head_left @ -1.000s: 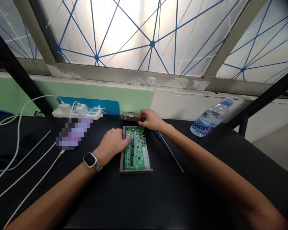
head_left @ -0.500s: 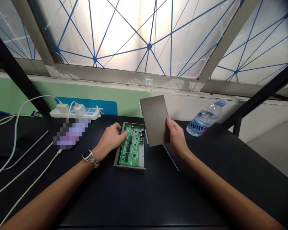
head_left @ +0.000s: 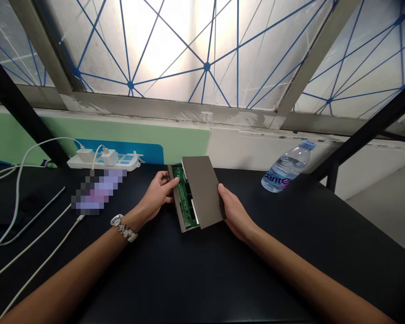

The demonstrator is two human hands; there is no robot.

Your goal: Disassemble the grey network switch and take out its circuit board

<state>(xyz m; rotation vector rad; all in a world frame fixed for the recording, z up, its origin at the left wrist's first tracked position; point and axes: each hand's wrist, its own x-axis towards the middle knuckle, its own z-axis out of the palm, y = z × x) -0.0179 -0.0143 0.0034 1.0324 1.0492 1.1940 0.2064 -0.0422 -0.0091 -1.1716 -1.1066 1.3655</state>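
A grey metal tray (head_left: 179,215) holding a green circuit board (head_left: 183,193) lies on the black table (head_left: 202,274). My left hand (head_left: 158,192), a watch on its wrist, grips the tray's left edge with curled fingers. My right hand (head_left: 234,212) holds a flat grey cover plate (head_left: 203,191) by its right edge. The plate lies tilted over the right part of the board and hides most of it.
A water bottle (head_left: 285,166) lies on its side at the right. A white power strip (head_left: 103,159) with chargers sits by the wall at the left, and white cables (head_left: 37,245) run over the table. A blurred purple object (head_left: 96,192) lies beside it.
My right hand picked up the cover plate from behind the tray, raised it upright, then lowered it over the board. The tray has turned slightly under my left hand.
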